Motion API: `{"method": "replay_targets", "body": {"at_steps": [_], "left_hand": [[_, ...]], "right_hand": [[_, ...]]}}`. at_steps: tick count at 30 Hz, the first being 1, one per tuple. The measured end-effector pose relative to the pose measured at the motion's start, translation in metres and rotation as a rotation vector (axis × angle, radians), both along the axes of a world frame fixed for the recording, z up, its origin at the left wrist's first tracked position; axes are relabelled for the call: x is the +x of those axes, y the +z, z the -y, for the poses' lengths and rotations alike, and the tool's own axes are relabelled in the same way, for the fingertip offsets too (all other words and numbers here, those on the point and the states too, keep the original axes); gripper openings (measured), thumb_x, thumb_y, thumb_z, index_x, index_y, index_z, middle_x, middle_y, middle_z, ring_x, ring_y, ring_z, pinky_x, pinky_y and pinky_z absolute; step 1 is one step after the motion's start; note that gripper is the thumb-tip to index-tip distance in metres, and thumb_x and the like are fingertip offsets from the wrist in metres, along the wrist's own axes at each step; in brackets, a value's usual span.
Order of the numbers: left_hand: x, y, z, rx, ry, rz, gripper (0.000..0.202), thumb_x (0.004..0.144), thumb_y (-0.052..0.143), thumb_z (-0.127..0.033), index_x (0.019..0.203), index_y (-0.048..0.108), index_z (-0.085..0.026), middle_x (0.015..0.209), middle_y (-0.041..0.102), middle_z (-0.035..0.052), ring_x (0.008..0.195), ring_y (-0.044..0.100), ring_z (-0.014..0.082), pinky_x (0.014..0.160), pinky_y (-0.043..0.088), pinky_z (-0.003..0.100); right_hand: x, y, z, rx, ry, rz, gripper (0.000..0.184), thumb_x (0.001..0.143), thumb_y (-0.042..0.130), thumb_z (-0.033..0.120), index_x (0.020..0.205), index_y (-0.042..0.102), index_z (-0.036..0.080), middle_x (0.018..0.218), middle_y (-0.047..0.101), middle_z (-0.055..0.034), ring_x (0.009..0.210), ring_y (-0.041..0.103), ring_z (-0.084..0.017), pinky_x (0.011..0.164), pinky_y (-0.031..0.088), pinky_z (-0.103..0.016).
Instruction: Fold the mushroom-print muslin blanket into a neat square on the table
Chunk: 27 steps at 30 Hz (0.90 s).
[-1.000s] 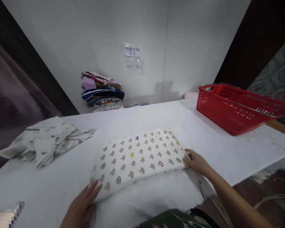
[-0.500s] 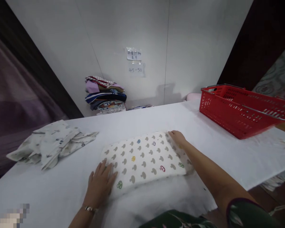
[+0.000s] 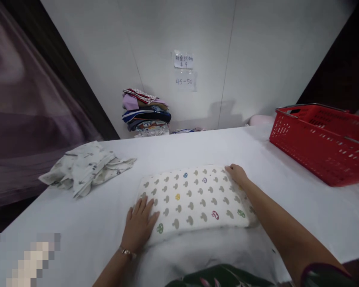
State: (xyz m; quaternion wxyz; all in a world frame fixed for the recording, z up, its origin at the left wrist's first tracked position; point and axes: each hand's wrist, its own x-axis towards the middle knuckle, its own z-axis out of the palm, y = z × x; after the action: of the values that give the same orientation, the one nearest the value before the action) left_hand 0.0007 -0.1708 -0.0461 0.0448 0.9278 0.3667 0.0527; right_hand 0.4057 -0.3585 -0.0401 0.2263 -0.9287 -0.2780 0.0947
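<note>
A folded white cloth printed with small mushrooms (image 3: 194, 199) lies flat on the white table (image 3: 197, 147) in front of me. My left hand (image 3: 140, 223) rests flat on its near left corner, fingers spread and open. My right hand (image 3: 237, 174) lies on the far right corner with the fingers stretched forward, palm down. Neither hand grips anything.
A crumpled pale printed cloth (image 3: 83, 167) lies at the table's left. A red plastic basket (image 3: 323, 139) stands at the right. A stack of folded clothes (image 3: 145, 113) sits against the white wall, under two paper labels (image 3: 184, 69).
My left hand slid from the near edge up onto the cloth's left corner. My right hand moved from the right edge to the far right corner. The view shifted left.
</note>
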Motion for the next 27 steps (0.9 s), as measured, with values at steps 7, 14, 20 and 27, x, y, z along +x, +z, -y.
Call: {"method": "replay_targets", "body": {"at_steps": [7,14,20,27], "left_hand": [[0.014,0.027,-0.031,-0.143,0.048,0.015,0.045,0.088,0.033,-0.043,0.122,0.054,-0.023,0.139,0.043,0.0088,0.13,0.035,0.023,0.104,0.028,0.048],[0.072,0.023,-0.056,-0.112,0.086,-0.013,0.059,0.086,0.033,-0.051,0.135,0.038,-0.017,0.149,0.023,0.0114,0.137,0.017,0.0275,0.108,0.019,0.049],[0.077,-0.004,-0.064,-0.048,0.07,-0.001,0.063,0.087,0.026,-0.053,0.137,0.035,-0.016,0.149,0.023,0.0111,0.137,0.016,0.0274,0.108,0.016,0.049],[0.074,-0.002,-0.064,-0.049,0.068,-0.025,0.061,0.087,0.027,-0.052,0.138,0.035,-0.019,0.149,0.023,0.0089,0.137,0.017,0.0252,0.109,0.017,0.048]], "right_hand": [[0.002,0.009,-0.005,-0.102,0.019,-0.021,0.036,0.084,0.043,0.049,0.084,0.061,0.018,0.079,0.066,-0.0084,0.07,0.059,-0.019,0.059,0.036,-0.025],[0.007,0.009,-0.014,-0.089,-0.01,-0.126,0.041,0.087,0.038,0.048,0.076,0.061,0.016,0.075,0.065,-0.0098,0.067,0.059,-0.019,0.059,0.037,-0.026],[0.009,0.001,-0.007,-0.032,-0.076,-0.11,0.038,0.084,0.041,0.049,0.079,0.06,0.017,0.08,0.066,-0.0079,0.07,0.059,-0.018,0.058,0.035,-0.025],[0.007,-0.005,0.001,-0.021,-0.078,0.011,0.033,0.084,0.042,0.047,0.085,0.06,0.019,0.09,0.065,-0.0063,0.081,0.056,-0.019,0.06,0.033,-0.025]]}}
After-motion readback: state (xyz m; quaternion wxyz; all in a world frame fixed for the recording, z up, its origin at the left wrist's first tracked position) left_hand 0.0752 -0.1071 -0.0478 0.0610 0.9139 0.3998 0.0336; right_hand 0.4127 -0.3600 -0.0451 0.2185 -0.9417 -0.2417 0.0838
